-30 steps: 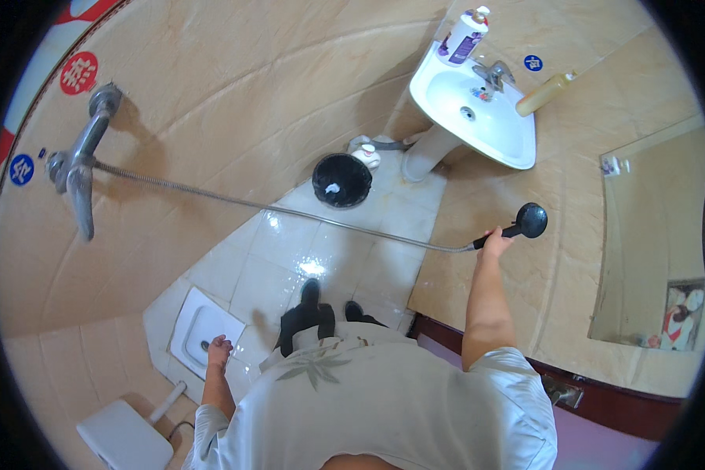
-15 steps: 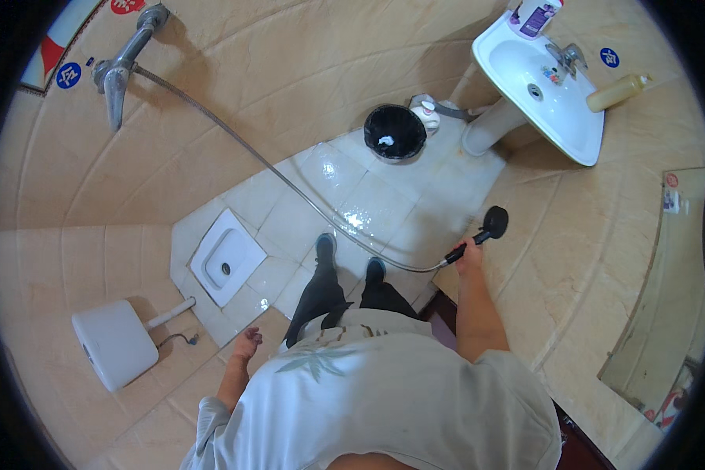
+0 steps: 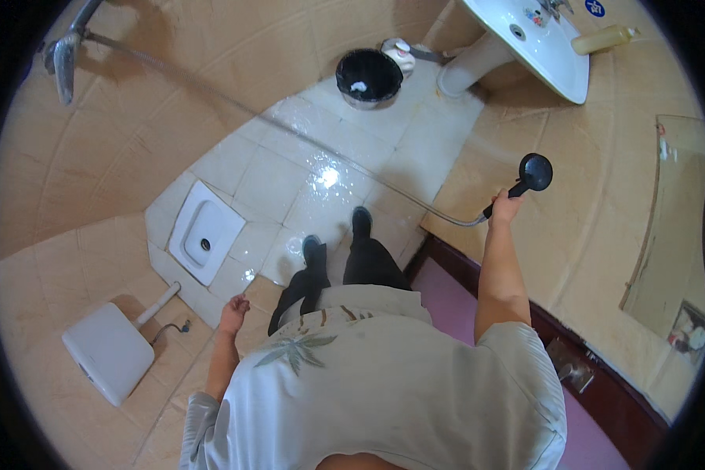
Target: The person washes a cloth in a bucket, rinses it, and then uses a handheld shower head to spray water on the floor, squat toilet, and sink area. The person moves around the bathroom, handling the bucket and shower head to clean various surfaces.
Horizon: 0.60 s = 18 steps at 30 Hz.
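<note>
My right hand (image 3: pixel 507 208) is wrapped round the handle of a black shower head (image 3: pixel 535 172), held out to the right beside the tiled wall. From the handle's lower end a metal hose (image 3: pixel 313 142) runs across to the chrome mixer tap (image 3: pixel 66 66) on the wall at the far left. Whether water comes out of the shower head I cannot tell. My left hand (image 3: pixel 234 315) hangs low on the left, its fingers loosely bent and nothing visible in them. Nearest to it is the white squat toilet (image 3: pixel 182 236) in the floor.
White floor tiles (image 3: pixel 286 184) shine wet. A black-lined bin (image 3: pixel 370 100) and a white bottle (image 3: pixel 399 59) stand by the wall. At the far right is a pedestal sink (image 3: pixel 560 59) with a yellowish bottle (image 3: pixel 601 40). A cistern (image 3: pixel 110 356) hangs left; a dark red door frame (image 3: pixel 540 313) lies right.
My right hand has raised the shower head up and to the right, its face now more visible. My feet have stepped, and the whole view has shifted, bringing more of the doorway in.
</note>
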Each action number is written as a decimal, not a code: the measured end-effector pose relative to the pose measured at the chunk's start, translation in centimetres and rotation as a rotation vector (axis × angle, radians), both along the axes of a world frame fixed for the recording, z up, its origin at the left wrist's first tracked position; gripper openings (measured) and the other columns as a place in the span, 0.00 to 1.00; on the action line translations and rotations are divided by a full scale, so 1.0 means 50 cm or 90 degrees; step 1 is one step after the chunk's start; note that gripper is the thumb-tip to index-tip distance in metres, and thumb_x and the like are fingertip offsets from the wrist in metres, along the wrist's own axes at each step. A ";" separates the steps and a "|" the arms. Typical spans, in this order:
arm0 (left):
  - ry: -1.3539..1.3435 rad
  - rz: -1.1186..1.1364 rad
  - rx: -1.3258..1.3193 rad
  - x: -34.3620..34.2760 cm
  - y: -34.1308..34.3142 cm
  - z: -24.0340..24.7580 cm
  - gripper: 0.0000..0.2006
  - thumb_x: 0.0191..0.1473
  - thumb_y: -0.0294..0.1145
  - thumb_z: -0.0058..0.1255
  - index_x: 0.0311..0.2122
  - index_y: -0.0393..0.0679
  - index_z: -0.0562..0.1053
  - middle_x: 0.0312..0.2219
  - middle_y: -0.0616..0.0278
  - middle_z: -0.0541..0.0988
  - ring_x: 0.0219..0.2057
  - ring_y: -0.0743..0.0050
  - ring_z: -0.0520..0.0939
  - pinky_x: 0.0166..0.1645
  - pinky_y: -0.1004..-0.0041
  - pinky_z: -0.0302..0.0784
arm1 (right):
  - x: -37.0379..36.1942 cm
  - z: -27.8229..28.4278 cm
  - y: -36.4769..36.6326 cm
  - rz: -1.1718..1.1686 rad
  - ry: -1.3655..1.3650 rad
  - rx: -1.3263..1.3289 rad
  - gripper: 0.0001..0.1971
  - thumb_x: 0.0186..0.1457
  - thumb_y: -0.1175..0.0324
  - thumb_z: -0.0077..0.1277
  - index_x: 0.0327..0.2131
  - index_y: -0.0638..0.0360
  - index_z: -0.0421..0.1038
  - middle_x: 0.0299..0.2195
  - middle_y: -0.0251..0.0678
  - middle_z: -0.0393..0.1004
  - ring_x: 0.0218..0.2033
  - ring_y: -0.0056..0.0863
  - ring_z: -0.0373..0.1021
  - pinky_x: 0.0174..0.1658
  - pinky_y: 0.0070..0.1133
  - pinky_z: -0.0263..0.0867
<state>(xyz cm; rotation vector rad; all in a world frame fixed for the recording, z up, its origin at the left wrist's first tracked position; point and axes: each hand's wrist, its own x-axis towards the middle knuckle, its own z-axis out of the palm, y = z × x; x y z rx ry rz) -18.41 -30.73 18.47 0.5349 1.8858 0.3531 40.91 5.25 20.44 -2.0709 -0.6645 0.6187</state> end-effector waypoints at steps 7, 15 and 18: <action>-0.040 0.019 -0.012 -0.109 -0.078 -0.050 0.15 0.48 0.25 0.42 0.44 0.36 0.64 0.29 0.61 0.74 0.27 0.76 0.74 0.31 0.80 0.67 | -0.068 -0.036 -0.181 -0.044 -0.043 -0.048 0.20 0.44 0.77 0.42 0.42 0.64 0.49 0.21 0.38 0.62 0.14 0.24 0.62 0.16 0.20 0.58; -0.049 0.032 -0.058 -0.246 -0.167 -0.089 0.16 0.47 0.24 0.42 0.43 0.32 0.64 0.28 0.57 0.74 0.26 0.76 0.74 0.31 0.79 0.69 | -0.223 -0.091 -0.351 -0.127 0.176 -0.068 0.16 0.44 0.78 0.41 0.39 0.60 0.51 0.19 0.36 0.61 0.11 0.23 0.59 0.14 0.20 0.59; -0.063 0.082 -0.059 -0.236 -0.139 -0.054 0.17 0.48 0.24 0.42 0.45 0.32 0.62 0.29 0.58 0.73 0.28 0.76 0.74 0.31 0.79 0.68 | -0.320 -0.080 -0.376 -0.102 0.311 -0.080 0.13 0.43 0.79 0.40 0.34 0.57 0.52 0.17 0.34 0.59 0.12 0.23 0.59 0.14 0.20 0.59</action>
